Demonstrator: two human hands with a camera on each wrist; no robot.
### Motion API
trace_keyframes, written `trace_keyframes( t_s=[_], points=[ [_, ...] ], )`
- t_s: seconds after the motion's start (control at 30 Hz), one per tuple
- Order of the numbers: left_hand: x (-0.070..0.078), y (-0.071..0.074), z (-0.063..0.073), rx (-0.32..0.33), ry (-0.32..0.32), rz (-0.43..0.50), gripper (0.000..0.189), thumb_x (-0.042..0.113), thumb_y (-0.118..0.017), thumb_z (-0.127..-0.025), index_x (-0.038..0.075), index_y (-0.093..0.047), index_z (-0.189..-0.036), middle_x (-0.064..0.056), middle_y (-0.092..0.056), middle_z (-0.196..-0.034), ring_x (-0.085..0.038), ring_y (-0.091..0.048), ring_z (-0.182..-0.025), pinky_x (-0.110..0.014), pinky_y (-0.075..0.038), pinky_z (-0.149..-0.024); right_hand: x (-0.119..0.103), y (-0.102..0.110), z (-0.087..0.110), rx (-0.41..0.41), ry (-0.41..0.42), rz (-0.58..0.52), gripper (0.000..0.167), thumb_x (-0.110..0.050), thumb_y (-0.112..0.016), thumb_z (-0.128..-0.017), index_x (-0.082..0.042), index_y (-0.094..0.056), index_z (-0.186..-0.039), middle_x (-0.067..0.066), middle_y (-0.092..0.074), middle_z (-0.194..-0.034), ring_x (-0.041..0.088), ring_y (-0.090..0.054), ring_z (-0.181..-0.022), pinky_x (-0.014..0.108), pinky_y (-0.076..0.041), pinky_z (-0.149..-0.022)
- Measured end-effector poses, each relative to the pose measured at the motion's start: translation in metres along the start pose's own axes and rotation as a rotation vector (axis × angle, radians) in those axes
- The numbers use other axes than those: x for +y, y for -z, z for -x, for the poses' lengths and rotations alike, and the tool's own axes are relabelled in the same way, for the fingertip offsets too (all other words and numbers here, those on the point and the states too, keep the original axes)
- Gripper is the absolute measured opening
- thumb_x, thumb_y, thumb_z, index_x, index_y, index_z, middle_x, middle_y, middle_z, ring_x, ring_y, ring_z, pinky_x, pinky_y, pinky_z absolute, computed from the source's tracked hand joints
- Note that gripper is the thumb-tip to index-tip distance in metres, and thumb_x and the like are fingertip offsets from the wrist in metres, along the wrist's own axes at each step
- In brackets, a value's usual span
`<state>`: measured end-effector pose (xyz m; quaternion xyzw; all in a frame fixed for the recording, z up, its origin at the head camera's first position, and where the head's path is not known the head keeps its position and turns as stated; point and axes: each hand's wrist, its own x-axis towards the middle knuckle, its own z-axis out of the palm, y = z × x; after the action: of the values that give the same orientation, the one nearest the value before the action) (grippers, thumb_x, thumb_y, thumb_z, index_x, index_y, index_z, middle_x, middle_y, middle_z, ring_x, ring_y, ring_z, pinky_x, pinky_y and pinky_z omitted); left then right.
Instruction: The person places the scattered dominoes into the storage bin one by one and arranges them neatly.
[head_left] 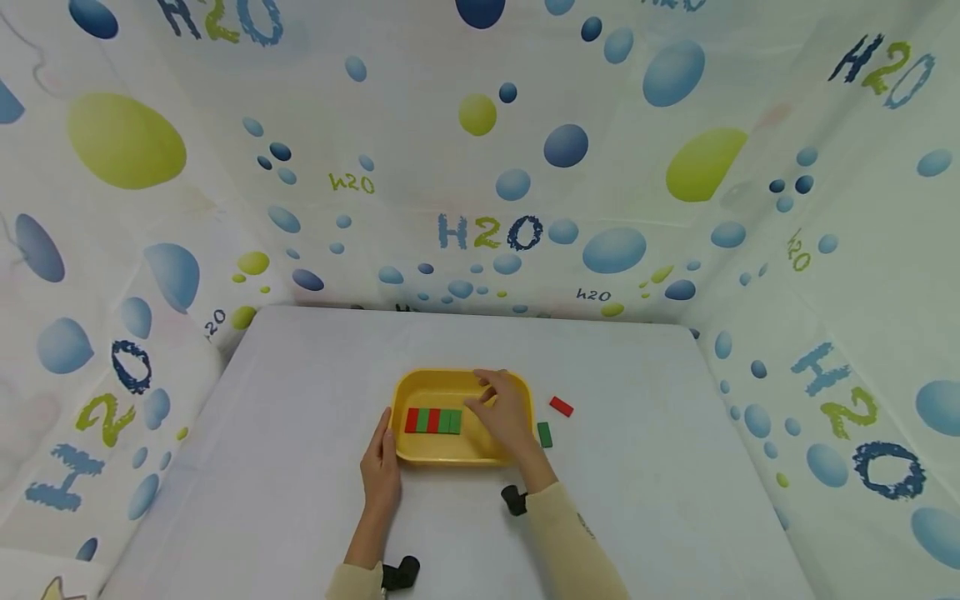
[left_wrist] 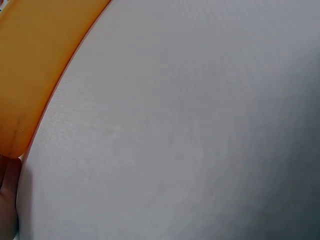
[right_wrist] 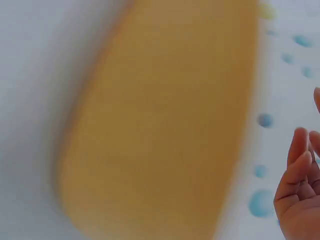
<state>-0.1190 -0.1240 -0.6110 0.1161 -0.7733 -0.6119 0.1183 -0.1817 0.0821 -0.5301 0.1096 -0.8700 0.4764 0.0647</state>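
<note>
A yellow tray (head_left: 465, 460) lies on the white table, with a row of small red and green blocks (head_left: 433, 421) side by side in its left half. My left hand (head_left: 382, 473) rests against the tray's left side, its fingers stretched along the outside; the left wrist view catches only part of this hand (left_wrist: 8, 195) at the tray's corner. Over the tray's right half, my right hand (head_left: 504, 417) hovers with loosely bent fingers, and no block shows between them. The right wrist view shows its thumb near the fingers (right_wrist: 298, 145).
Right of the tray, a loose red block (head_left: 561, 407) and a loose green block (head_left: 544, 434) lie on the table (head_left: 300, 400). Cloth (head_left: 420, 100) printed with blue and green dots surrounds the table at the back and sides.
</note>
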Motion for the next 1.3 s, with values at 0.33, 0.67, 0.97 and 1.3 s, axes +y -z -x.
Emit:
trace_keyframes(
  t_s=[0.33,0.67,0.97,1.3],
  points=[
    [0.001,-0.001,0.002,0.005,0.006,0.008,0.044,0.031,-0.036,-0.107,0.02,-0.042,-0.15,-0.001,-0.042,-0.154,-0.022,-0.035,-0.144,0.003,-0.023,-0.104,-0.009,0.07,0.011,0.172,0.099,0.002,0.052,-0.012,-0.08,-0.081,-0.009,-0.061,-0.129,0.014,-0.062,-0.108,0.023,-0.064,-0.085,0.029,-0.055,-0.069],
    [0.001,-0.001,0.004,0.019,0.002,-0.001,0.044,0.029,-0.037,-0.107,0.017,-0.042,-0.149,-0.003,-0.042,-0.154,-0.024,-0.035,-0.145,0.002,-0.023,-0.104,0.021,0.11,0.028,0.233,-0.022,0.042,0.054,-0.008,-0.078,-0.082,-0.011,-0.06,-0.132,0.014,-0.063,-0.112,0.025,-0.064,-0.089,0.026,-0.053,-0.073],
    [0.004,-0.001,0.009,0.009,0.008,0.003,0.045,0.031,-0.036,-0.107,0.019,-0.041,-0.15,0.0,-0.041,-0.155,-0.021,-0.034,-0.145,0.004,-0.022,-0.103,0.053,0.112,0.044,0.078,-0.192,0.108,0.059,-0.005,-0.076,-0.083,-0.008,-0.053,-0.138,0.018,-0.06,-0.122,0.033,-0.062,-0.098,0.046,-0.056,-0.085],
    [0.004,-0.001,0.012,0.002,0.018,0.003,0.045,0.031,-0.036,-0.107,0.02,-0.04,-0.151,0.002,-0.04,-0.155,-0.021,-0.034,-0.145,0.004,-0.022,-0.102,0.082,0.101,0.056,-0.096,-0.34,0.131,0.067,-0.004,-0.076,-0.081,-0.008,-0.049,-0.142,0.018,-0.056,-0.124,0.031,-0.058,-0.105,0.044,-0.056,-0.087]
  ],
)
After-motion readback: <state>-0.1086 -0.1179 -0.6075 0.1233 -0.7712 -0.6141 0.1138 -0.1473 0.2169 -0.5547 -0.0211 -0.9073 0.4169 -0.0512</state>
